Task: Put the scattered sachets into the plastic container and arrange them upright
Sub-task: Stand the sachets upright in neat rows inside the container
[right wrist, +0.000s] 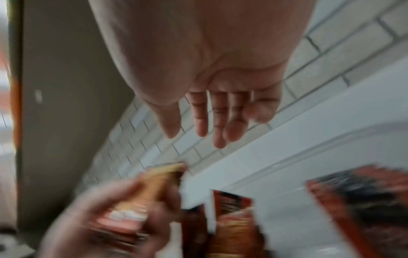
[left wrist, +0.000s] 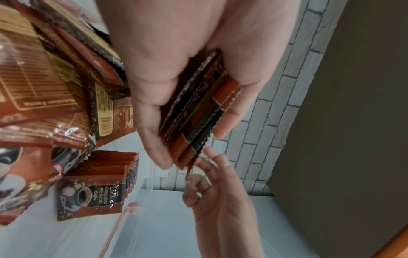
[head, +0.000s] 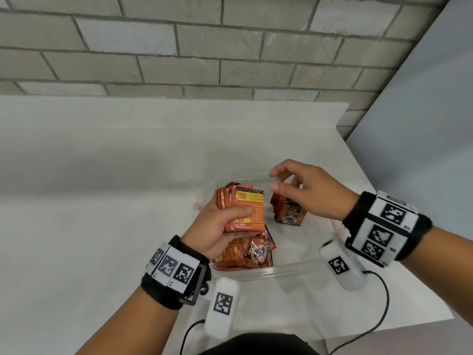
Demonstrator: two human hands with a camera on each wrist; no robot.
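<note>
A: Nearest us, the left hand (head: 217, 221) sits over the near-left part of the plastic container (head: 281, 269), its thumb and fingers clamped round a fanned stack of sachets (head: 245, 211), printed backs facing up.

B: And under that hand?

A: A loose heap of sachets (head: 245, 252) lies flat in the container's near-left corner, overlapping one another. To the right of it, toward the far side, a row of upright sachets (head: 289, 211) stands on edge, one with a coffee cup printed on it facing us.

B: What about the right hand?

A: The right hand (head: 307, 190) hovers above that upright row, fingers apart and loosely bent, holding nothing. In the left wrist view its fingertips (left wrist: 209, 153) are just at the far edge of the held stack, though I cannot tell whether they touch it. The right wrist view is too blurred to settle that.

B: So which step is this?

A: My judgement: feeding sachets one at a time from the stack into the upright row. No sachets show on the table (head: 102, 201), so collecting looks finished and the arranging is partly done.

B: Next move?

A: Probably the right hand pinches the top sachet off the stack and stands it against the row without knocking it over. The flat heap remains to be sorted.
</note>
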